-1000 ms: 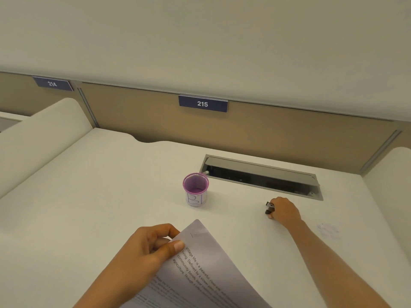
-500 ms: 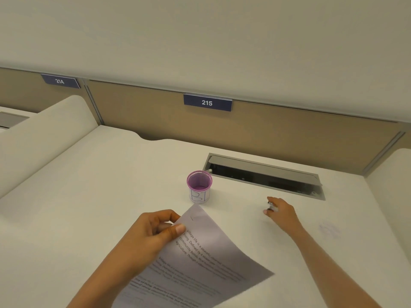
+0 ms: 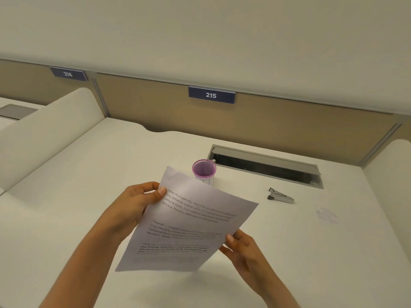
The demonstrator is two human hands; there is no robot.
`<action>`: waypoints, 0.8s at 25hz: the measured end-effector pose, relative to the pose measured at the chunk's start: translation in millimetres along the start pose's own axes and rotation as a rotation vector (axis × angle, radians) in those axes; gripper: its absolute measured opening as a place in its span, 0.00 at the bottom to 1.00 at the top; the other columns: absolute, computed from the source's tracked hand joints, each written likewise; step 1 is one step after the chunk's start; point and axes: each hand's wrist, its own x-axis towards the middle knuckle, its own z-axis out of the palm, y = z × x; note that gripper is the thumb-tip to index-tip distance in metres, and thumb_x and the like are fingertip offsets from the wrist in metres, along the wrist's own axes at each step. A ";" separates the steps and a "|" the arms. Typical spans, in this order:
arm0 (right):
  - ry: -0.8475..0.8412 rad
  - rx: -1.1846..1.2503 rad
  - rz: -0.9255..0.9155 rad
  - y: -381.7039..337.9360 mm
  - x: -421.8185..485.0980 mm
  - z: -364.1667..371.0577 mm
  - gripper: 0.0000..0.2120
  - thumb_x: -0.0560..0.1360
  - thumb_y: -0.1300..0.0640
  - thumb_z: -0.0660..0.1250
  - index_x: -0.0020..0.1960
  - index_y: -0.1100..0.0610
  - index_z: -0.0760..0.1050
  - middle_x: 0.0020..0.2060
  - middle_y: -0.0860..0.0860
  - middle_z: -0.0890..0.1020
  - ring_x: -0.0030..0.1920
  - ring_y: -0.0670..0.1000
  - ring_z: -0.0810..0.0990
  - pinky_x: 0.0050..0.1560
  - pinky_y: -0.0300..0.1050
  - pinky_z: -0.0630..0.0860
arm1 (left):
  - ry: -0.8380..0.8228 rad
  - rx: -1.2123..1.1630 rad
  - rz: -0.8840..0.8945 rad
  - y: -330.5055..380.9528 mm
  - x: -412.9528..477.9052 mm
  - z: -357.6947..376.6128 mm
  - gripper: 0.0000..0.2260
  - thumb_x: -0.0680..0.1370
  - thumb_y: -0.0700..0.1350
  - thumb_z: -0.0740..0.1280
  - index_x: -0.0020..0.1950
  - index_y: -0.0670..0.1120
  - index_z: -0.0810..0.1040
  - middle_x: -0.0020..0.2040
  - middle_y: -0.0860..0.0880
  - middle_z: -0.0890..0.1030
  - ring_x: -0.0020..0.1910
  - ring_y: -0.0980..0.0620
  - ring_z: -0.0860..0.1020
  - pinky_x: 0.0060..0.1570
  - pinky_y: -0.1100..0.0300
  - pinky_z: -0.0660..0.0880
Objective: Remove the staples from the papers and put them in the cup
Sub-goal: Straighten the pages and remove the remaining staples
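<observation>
both hands hold the papers (image 3: 189, 221) up off the counter (image 3: 89, 174), the sheets tilted so that their top corner points to 12 o'clock and the printed side faces the camera. the left hand (image 3: 135, 203) comes in from 7 o'clock, forearm bare, and grips the papers' upper left edge: the thumb lies flat on the front of the page, the fingers are curled round behind it. the right hand (image 3: 242, 247) reaches in from 5 o'clock and pinches the lower right edge, its thumb tip on the front and the other fingers tucked behind the sheet. the cup (image 3: 204, 171), purple at the rim and inside, stands upright on the counter at 12 o'clock from the papers, its lower part hidden behind their top corner. a small metal tool (image 3: 280, 196) lies on the counter at 2 o'clock from the papers, apart from both hands and from the cup. beyond the cup, toward 1 o'clock, a cable hatch (image 3: 266, 166) sits open in the counter. on the back panel are number plates reading 215 (image 3: 211, 95) and 214 (image 3: 67, 74).
</observation>
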 end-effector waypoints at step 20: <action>0.194 -0.069 0.387 84.8 53.7 70.2 0.10 0.78 0.68 0.63 0.56 0.61 0.80 0.50 0.55 0.86 0.49 0.55 0.86 0.43 0.46 0.82 | 0.504 0.116 -0.160 -117.6 48.7 -112.3 0.13 0.76 0.36 0.69 0.60 0.37 0.79 0.53 0.37 0.83 0.48 0.41 0.82 0.54 0.49 0.79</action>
